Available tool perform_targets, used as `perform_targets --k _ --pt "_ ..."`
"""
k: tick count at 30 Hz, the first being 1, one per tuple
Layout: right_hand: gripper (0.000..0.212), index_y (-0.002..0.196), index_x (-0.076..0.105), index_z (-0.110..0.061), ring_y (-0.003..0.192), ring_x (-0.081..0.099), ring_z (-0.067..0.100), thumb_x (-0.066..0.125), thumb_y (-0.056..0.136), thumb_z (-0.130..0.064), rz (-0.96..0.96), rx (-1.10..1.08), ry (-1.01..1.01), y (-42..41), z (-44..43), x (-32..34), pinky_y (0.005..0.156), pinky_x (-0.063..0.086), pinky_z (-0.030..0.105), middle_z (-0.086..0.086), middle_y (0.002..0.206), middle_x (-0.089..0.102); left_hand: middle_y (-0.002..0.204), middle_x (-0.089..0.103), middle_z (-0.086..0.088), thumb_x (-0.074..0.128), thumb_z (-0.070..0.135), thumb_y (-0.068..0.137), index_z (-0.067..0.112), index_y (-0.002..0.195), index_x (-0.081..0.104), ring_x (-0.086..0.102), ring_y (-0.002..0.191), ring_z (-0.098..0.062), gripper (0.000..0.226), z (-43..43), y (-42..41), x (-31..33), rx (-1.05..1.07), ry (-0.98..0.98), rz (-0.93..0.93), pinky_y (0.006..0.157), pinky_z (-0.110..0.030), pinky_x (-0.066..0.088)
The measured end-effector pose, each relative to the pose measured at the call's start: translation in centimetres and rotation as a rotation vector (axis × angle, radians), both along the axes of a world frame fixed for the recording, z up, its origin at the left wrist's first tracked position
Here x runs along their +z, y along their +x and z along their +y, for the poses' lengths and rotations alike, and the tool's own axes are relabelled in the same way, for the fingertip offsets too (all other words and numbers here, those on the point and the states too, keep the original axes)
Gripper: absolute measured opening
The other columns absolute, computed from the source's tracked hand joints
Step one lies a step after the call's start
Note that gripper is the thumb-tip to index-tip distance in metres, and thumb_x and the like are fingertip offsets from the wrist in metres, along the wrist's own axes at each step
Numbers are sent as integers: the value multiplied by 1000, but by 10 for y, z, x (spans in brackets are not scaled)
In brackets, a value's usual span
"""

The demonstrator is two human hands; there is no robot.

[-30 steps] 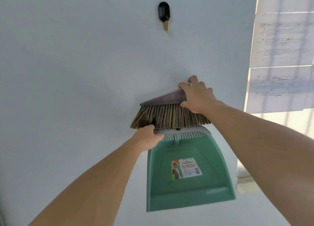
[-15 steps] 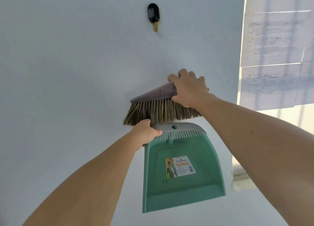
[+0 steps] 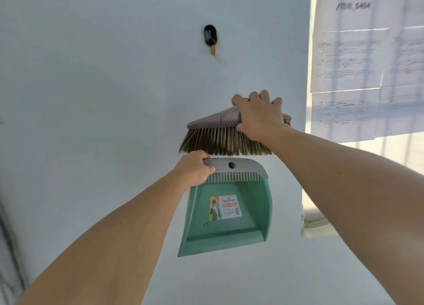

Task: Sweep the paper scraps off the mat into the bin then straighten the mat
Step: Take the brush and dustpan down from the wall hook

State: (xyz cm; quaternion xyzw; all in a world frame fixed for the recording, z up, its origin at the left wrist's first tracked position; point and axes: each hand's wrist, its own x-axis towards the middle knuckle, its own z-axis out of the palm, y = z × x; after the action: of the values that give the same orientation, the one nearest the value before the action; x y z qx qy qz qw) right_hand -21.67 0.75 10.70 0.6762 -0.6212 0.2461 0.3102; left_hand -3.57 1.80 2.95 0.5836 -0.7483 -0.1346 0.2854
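Change since a second ago: the brush and dustpan have drawn apart, with the grey rim and its round hanging hole now fully clear below the bristle tips; both hands keep their holds, and the black hook sits higher and further left of them.
Right hand (image 3: 259, 115): clenched over the mauve plastic back of the hand brush (image 3: 215, 132), fingers curled over its top edge, thumb underneath near the bristles.
Hand brush: held level in front of the white wall (image 3: 103, 98), its brown and straw-coloured bristles pointing down; most of it shows to the left of the right hand.
Left hand (image 3: 193, 170): grasping the upper left corner of the mint-green plastic dustpan (image 3: 226, 213), fingers wrapped over the grey rim.
Dustpan: hanging below and to the right of the left hand, open face toward the camera, a printed label in its middle, wide lip at the bottom.
Gap: bristle tips sit just above the dustpan's rim; I cannot tell whether they touch.
Black oval wall hook (image 3: 210, 36): on the wall above, well apart from both tools.
Printed paper sheets (image 3: 367, 63): posted on the right.
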Motion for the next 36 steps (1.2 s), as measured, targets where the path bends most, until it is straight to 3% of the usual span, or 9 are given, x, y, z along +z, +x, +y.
perform_targets --k 3,7,11,13,19,24,28,32,36 --pt "52 128 39 -29 113 40 32 67 84 -28 5 -26 -19 5 36 -2 87 35 50 10 119 49 99 58 -3 57 23 96 16 109 55 55 87 -18 14 31 2 -2 -11 -30 -68 72 -28 41" --pt "48 124 39 -27 102 47 31 68 86 -28 -66 5 14 12 90 -13 82 40 48 10 116 45 90 55 -1 50 21 97 15 102 51 50 75 -11 8 73 9 -18 -16 -53 -143 57 -23 36" --pt "38 117 40 -25 69 49 23 65 88 -20 -175 49 115 13 143 -44 63 42 36 7 103 41 92 60 -3 44 23 96 18 98 51 56 85 -18 8 113 13 -52 -6 -39 -252 68 -30 46" --pt "36 117 39 -25 64 46 20 63 90 -20 -180 17 182 9 168 -67 60 40 34 7 100 42 92 59 -2 43 25 96 19 100 53 57 87 -19 11 131 11 -75 -7 -13 -290 72 -33 48" --pt "28 110 36 -25 67 49 20 53 92 -11 -214 -83 407 -13 228 -143 54 34 30 5 92 49 101 56 -3 43 29 96 22 106 58 55 94 -21 20 181 -13 -136 -19 61 -389 85 -41 52" --pt "29 101 33 -24 69 51 23 49 88 -4 -266 -112 535 -33 258 -203 55 39 34 4 82 46 94 57 -3 44 21 97 17 97 54 56 84 -18 11 215 -34 -184 -111 175 -371 68 -30 49" --pt "24 100 36 -23 69 51 22 51 89 -9 -300 -81 624 -63 277 -256 57 44 35 4 84 49 99 55 -4 44 21 99 19 100 48 54 84 -20 5 243 -55 -228 -208 272 -387 69 -32 44" --pt "21 98 35 -22 74 53 25 51 90 -11 -323 -65 734 -116 301 -308 60 44 35 4 85 49 109 59 -3 42 17 97 25 113 55 57 80 -18 22 276 -89 -284 -180 408 -366 66 -31 46" --pt "14 97 37 -19 75 52 28 49 92 -14 -379 -51 814 -191 334 -374 58 41 35 4 81 45 102 62 2 44 14 87 23 102 64 56 93 -20 27 307 -141 -350 -50 500 -594 78 -35 40"
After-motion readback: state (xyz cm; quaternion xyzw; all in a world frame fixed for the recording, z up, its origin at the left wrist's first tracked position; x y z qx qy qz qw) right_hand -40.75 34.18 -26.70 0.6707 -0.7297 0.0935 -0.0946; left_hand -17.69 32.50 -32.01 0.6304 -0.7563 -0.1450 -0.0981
